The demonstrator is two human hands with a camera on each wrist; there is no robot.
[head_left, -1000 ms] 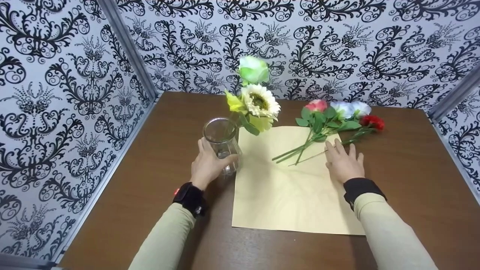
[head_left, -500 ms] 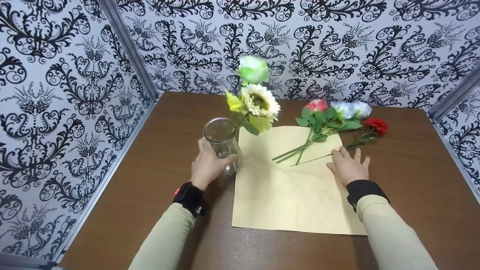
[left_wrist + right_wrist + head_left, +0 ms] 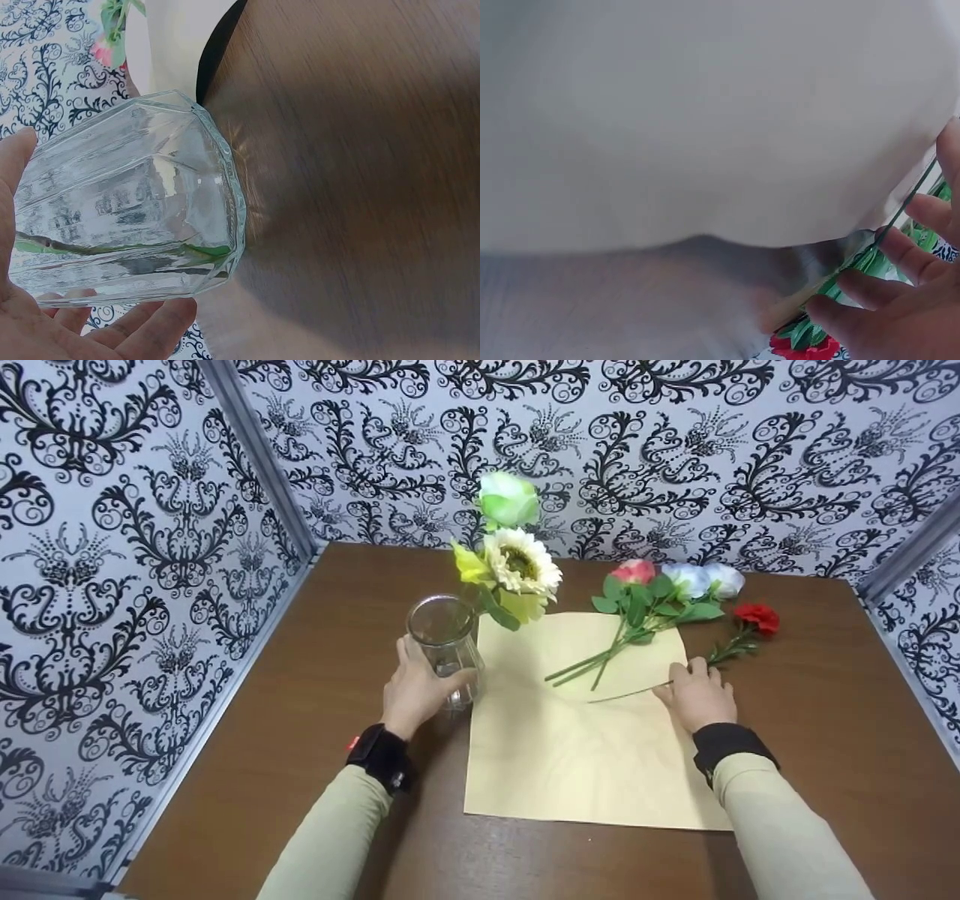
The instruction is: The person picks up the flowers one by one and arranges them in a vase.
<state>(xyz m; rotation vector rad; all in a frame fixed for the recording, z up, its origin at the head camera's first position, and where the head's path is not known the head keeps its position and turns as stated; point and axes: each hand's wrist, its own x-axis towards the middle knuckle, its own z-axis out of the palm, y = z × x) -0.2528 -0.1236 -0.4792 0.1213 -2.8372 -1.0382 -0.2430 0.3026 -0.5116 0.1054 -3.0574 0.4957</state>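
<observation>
My left hand grips the clear glass vase round its side. Inside the vase stand a cream sunflower and a pale green rose; a green stem shows through the glass in the left wrist view. My right hand has its fingers curled at the thin stem of a red carnation, at the right edge of the tan paper. In the right wrist view, the carnation stem runs across the fingertips, with the thumb near its upper part.
A pink rose and pale blue roses lie at the paper's far right, stems crossing onto it. The brown table is bounded by patterned walls at the left and back.
My right hand has shifted right along the red carnation's stem and its fingers have curled in. The carnation has swung right and nearer, away from the roses. My left hand has stayed on the vase.
</observation>
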